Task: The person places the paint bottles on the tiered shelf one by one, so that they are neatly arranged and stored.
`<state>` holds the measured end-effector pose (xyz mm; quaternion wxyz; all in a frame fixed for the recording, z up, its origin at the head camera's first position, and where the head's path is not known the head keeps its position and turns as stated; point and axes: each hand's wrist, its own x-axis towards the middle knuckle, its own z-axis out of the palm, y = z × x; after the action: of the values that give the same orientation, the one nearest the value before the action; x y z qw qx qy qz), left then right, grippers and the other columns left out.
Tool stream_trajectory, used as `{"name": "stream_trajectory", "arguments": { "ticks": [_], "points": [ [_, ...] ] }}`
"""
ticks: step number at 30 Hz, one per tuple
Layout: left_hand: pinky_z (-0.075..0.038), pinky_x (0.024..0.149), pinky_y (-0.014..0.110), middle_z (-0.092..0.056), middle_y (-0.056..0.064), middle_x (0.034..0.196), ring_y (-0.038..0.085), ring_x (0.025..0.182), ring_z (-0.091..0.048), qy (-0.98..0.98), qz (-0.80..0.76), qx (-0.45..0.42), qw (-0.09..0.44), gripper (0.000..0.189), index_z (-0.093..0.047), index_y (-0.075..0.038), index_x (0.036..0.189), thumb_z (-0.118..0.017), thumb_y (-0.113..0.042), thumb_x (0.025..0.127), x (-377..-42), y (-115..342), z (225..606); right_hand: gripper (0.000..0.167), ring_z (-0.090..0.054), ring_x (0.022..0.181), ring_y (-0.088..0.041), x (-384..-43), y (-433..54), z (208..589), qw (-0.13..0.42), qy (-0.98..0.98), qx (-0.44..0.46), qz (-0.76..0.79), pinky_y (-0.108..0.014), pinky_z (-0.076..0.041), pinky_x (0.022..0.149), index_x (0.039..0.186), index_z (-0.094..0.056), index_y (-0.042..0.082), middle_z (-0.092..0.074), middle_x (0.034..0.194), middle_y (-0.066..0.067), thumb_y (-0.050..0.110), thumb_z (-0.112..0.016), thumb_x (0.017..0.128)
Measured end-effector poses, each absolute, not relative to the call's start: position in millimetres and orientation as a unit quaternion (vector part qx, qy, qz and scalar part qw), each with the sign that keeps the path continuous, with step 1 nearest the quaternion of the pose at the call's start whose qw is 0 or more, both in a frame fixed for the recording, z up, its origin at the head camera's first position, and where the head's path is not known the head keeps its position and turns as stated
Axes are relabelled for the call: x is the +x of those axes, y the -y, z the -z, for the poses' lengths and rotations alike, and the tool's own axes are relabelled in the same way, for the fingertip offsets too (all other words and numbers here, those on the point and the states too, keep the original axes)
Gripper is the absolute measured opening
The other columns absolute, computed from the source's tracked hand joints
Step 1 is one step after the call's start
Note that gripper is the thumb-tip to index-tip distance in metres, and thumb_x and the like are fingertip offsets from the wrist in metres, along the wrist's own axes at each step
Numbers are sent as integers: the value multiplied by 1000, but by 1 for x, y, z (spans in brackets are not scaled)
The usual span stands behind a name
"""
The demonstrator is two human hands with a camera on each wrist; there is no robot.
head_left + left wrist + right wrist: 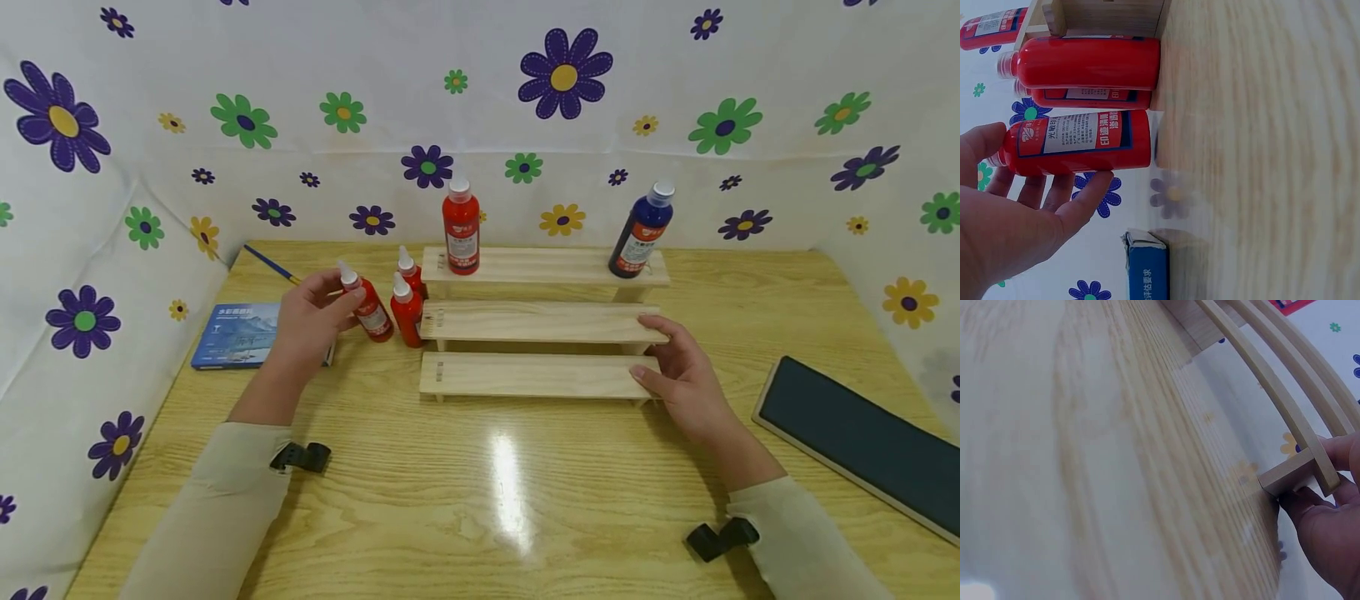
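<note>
My left hand holds a small red bottle with a white nozzle cap, thumb on one side and fingers on the other. Its base is at or just above the table; I cannot tell which. Two more red bottles, one in front and one behind, stand between it and the left end of a three-tier wooden rack. The right hand grips that rack's right end at the lower two tiers. On the top tier are a red bottle at left and a dark blue bottle at right.
A blue box lies left of the left hand, partly covered by it, with a blue brush handle behind. At right rests a long dark pad with a pale edge. Flower-patterned cloth hangs behind the wooden table.
</note>
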<state>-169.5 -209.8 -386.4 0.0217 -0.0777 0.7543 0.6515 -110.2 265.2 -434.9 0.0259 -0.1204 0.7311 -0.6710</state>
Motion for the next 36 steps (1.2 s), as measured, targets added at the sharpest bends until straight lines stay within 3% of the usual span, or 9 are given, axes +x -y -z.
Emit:
{"name": "stream_trajectory", "arguments": {
  "ticks": [8, 14, 19, 24, 32, 36],
  "points": [
    [-53, 92, 39, -55, 8, 135, 26, 124, -51, -739, -668, -83, -20, 40, -58, -9, 133, -69, -21, 96, -165, 216, 374, 65, -58, 110, -20, -110, -265, 434, 27, -732, -123, 670, -27, -56, 82, 152, -38, 12, -55, 127, -8, -14, -57, 95],
    [-51, 95, 46, -55, 8, 135, 29, 126, -49, -725, -684, -75, -34, 39, -61, -11, 132, -71, -20, 95, -162, 222, 363, 65, -58, 110, -20, -110, -266, 436, 25, -740, -120, 661, -27, -56, 81, 152, -38, 13, -55, 127, -10, -13, -57, 95],
    [-54, 90, 39, -55, 9, 135, 30, 124, -49, -714, -696, -67, -41, 40, -61, -11, 131, -72, -21, 94, -154, 225, 351, 65, -58, 109, -20, -110, -266, 436, 26, -745, -117, 656, -27, -56, 81, 152, -38, 14, -55, 126, -11, -12, -58, 96],
    [-57, 82, 30, -54, 11, 134, 30, 122, -50, -696, -715, -40, -61, 37, -63, -10, 129, -72, -19, 94, -144, 224, 334, 65, -59, 109, -19, -110, -266, 435, 25, -746, -116, 656, -27, -56, 81, 152, -38, 14, -55, 126, -10, -12, -58, 96],
    [-56, 83, 32, -55, 18, 132, 32, 120, -52, -666, -739, 28, -96, 35, -63, -2, 127, -71, -11, 94, -128, 217, 309, 65, -58, 109, -20, -109, -265, 435, 25, -740, -115, 662, -27, -56, 80, 151, -39, 13, -56, 124, -10, -13, -57, 95],
    [-56, 85, 33, -55, 19, 132, 33, 123, -50, -658, -746, 57, -88, 34, -62, -2, 127, -69, -11, 95, -123, 210, 298, 65, -57, 110, -20, -110, -265, 435, 26, -739, -117, 663, -27, -56, 81, 152, -38, 13, -55, 126, -10, -13, -57, 95]
  ]
}}
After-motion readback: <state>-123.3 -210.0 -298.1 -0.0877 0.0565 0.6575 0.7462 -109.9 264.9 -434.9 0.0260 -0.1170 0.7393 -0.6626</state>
